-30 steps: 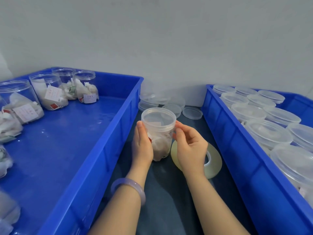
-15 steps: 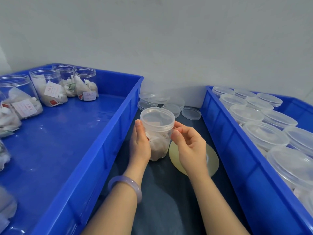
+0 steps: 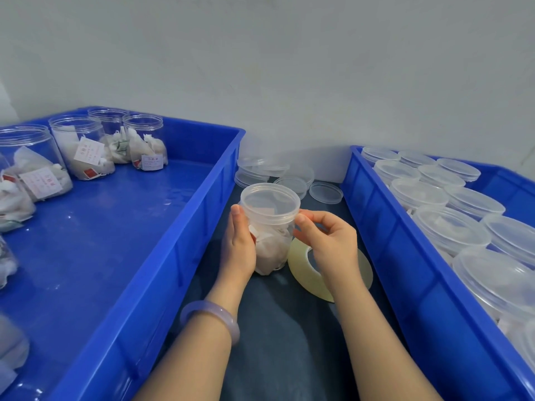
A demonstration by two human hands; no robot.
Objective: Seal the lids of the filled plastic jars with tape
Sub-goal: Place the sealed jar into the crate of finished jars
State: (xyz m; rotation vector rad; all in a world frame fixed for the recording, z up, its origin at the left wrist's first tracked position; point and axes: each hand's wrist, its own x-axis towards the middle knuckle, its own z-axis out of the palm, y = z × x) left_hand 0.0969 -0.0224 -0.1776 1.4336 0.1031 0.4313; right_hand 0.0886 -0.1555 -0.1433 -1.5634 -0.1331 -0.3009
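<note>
On the bench (image 3: 278,328) the filled jar (image 3: 270,227) stood upright, lid upward, just beside the flat tape roll (image 3: 296,263). The left hand (image 3: 238,244) gripped its side; the right hand (image 3: 330,244) curled its fingers (image 3: 320,219) at the rim, apparently pinching it.

A dark tabletop (image 3: 289,342) runs between two crates; the left blue plastic crate (image 3: 185,256) holds filled clear plastic jars (image 3: 84,151) along its far and left edges; the right blue plastic crate (image 3: 405,256) is packed with lidded clear plastic jars (image 3: 451,230); mid-tabletop sits a lidded clear plastic jar of sachets (image 3: 272,227), a flat round roll of clear tape (image 3: 301,264) just right of it, loose clear round plastic lids (image 3: 325,192) behind it at the far edge.
</note>
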